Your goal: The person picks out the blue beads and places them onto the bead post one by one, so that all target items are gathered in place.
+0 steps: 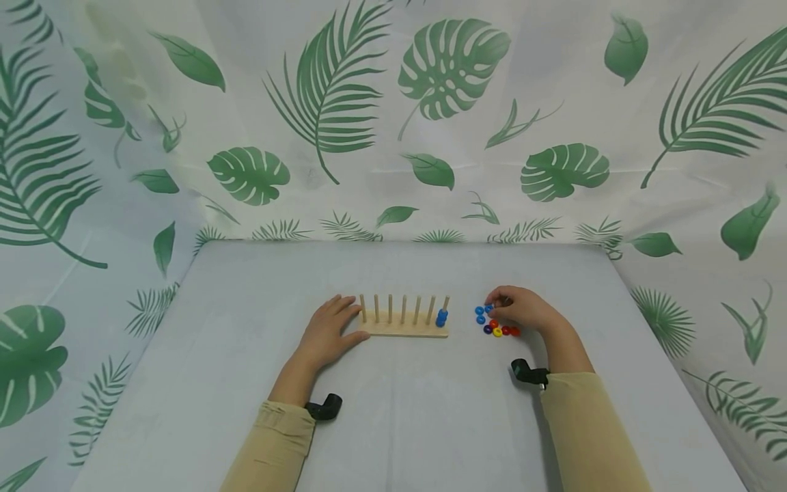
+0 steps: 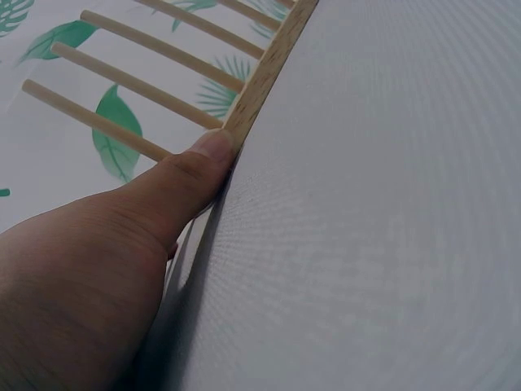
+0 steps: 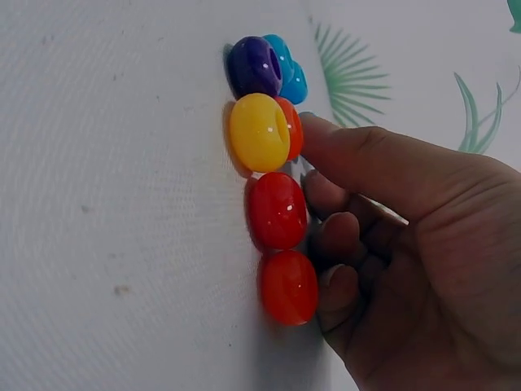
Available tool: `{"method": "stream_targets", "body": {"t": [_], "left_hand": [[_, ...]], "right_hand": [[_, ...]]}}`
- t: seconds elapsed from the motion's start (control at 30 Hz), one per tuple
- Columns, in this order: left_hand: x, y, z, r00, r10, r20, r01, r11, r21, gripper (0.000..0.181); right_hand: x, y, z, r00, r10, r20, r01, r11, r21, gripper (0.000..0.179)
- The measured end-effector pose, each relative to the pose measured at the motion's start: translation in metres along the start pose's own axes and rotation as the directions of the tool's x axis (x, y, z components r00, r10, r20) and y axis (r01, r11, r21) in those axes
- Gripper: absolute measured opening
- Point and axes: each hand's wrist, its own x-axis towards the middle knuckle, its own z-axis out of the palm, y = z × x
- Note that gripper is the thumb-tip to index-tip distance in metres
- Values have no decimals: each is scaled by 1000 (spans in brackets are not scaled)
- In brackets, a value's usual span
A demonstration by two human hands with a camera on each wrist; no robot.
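The rack (image 1: 402, 334) lies lengthwise from the left hand (image 1: 328, 333) towards the right hand (image 1: 525, 309), its blue beads (image 1: 442, 318) on the peg (image 1: 447, 301) nearest the right. The left hand grips the other end. The right, fingers bent, is over the loose beads (image 3: 277, 210); whether it pinches one, I can't tell from here.

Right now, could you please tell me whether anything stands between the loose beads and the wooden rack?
Nothing visible does: the head view shows only tabletop between the loose beads and the wooden rack. The left hand holds the rack's left end, outside that gap.
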Motion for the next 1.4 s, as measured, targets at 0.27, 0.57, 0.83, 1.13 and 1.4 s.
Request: {"method": "stream_targets", "body": {"t": [0.27, 0.57, 0.83, 1.13, 1.4], "left_hand": [[1, -1, 1, 1000, -1, 2, 1, 1000, 3, 67], [2, -1, 2, 1000, 0, 8, 0, 1000, 8, 68], [1, -1, 2, 1000, 1, 0, -1, 1000, 10, 68], [1, 0, 0, 1000, -1, 5, 1, 1000, 6, 68], [0, 0, 0, 1000, 0, 1, 0, 1000, 2, 68]], "right_hand": [[-4, -3, -2, 1000, 15, -8, -15, 1000, 5, 24], [-9, -8, -2, 997, -1, -76, -2, 999, -38, 22], [-20, -25, -6, 985, -65, -163, 55, 997, -63, 25], [-33, -47, -9, 978, -125, -167, 124, 992, -17, 26], [-39, -71, -3, 966, -189, -178, 195, 981, 15, 25]]}}
